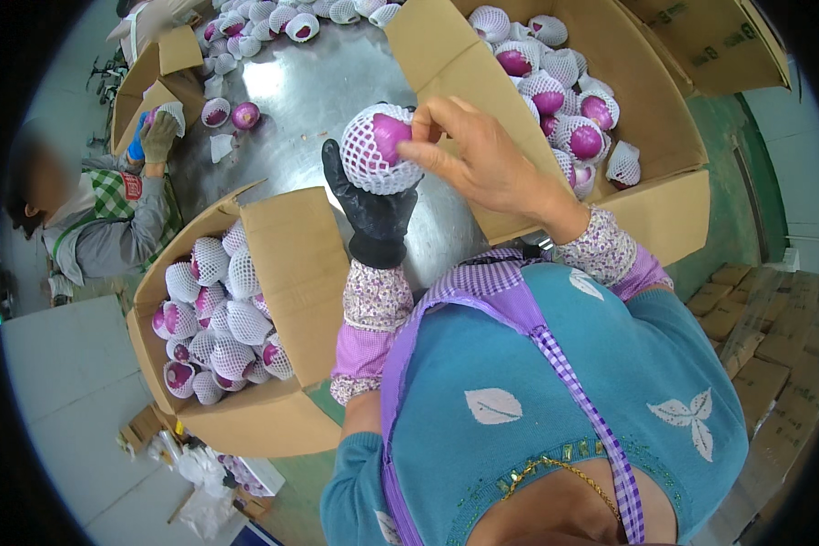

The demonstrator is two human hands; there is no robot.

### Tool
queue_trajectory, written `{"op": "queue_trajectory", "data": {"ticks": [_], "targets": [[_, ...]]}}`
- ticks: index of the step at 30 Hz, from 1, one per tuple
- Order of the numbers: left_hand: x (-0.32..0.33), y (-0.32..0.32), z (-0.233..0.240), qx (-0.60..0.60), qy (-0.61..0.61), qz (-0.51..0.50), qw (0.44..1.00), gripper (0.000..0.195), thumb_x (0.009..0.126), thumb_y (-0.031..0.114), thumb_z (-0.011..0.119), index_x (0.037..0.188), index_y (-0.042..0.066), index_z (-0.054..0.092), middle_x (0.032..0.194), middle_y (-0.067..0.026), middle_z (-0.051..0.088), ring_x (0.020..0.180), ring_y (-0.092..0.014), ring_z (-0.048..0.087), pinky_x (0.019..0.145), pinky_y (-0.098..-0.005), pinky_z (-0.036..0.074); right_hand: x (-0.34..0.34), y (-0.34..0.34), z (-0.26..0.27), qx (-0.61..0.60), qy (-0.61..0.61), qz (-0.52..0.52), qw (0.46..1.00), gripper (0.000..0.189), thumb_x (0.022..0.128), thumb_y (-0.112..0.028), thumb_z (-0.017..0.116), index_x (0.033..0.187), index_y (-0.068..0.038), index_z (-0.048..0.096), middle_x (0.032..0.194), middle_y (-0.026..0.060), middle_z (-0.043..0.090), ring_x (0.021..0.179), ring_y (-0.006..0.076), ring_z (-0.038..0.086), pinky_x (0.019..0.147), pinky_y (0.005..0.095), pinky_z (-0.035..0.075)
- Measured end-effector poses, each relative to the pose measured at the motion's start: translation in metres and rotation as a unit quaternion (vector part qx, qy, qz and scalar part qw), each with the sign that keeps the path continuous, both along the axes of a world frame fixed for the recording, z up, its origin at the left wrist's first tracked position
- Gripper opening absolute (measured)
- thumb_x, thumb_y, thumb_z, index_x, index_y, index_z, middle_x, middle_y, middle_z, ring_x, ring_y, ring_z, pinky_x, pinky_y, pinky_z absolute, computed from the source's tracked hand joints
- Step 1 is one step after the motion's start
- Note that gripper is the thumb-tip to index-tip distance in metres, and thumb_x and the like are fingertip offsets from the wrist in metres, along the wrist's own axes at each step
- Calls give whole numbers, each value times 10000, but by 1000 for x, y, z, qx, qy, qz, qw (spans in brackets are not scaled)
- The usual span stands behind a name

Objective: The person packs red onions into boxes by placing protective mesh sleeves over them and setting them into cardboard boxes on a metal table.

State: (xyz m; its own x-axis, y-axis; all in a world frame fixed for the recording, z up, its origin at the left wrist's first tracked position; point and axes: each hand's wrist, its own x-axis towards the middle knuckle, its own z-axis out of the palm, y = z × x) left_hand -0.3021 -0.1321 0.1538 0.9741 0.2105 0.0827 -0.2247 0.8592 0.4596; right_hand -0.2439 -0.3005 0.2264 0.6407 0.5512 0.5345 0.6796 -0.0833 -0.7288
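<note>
My left hand, in a black glove, cups a red onion from below. A white foam net sleeve wraps most of this onion, leaving purple skin bare on its right side. My bare right hand grips that bare side between thumb and bent fingers, at the edge of the net. Both hands are above the metal table. To my left stands an open cardboard box holding several netted onions. Another open box of netted onions is close beyond my right hand.
A heap of netted onions covers the table's far end. A bare onion and a netted onion lie nearer. At left, a gloved co-worker holds a netted onion by a box. Flat-looking stacked cartons stand at right.
</note>
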Motion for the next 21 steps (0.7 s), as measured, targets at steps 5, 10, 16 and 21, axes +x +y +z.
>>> {"op": "queue_trajectory", "data": {"ticks": [5,10,16,21], "targets": [[-10,6,-38,569,-39,319,757,1181,652,246,965,1527,50,197,1461,-191,405,1309,-329,513,1090,-452,454,4,-2,-1,23,112,79,990,306,879,-179,771,1041,-49,547,744,44,614,687,172,601,647,327,490],[-15,5,-21,631,-63,305,711,1227,638,112,946,1553,92,129,1430,-189,444,1282,-330,540,1066,-468,480,0,-1,7,13,126,86,988,467,858,-167,801,1222,-49,534,713,9,582,674,106,576,645,275,483],[-13,20,-11,335,69,33,939,581,1008,484,504,1429,97,408,1191,-90,631,922,-206,656,727,-331,528,2,-4,14,7,111,35,993,384,836,-96,823,1180,-49,660,701,-45,507,662,39,497,611,210,426],[-21,3,12,275,62,17,959,547,1009,412,556,1427,83,432,1181,-72,611,903,-176,633,685,-292,513,4,0,9,-1,76,47,996,254,890,-122,778,1107,-42,673,705,-43,540,645,37,497,605,221,435]]}}
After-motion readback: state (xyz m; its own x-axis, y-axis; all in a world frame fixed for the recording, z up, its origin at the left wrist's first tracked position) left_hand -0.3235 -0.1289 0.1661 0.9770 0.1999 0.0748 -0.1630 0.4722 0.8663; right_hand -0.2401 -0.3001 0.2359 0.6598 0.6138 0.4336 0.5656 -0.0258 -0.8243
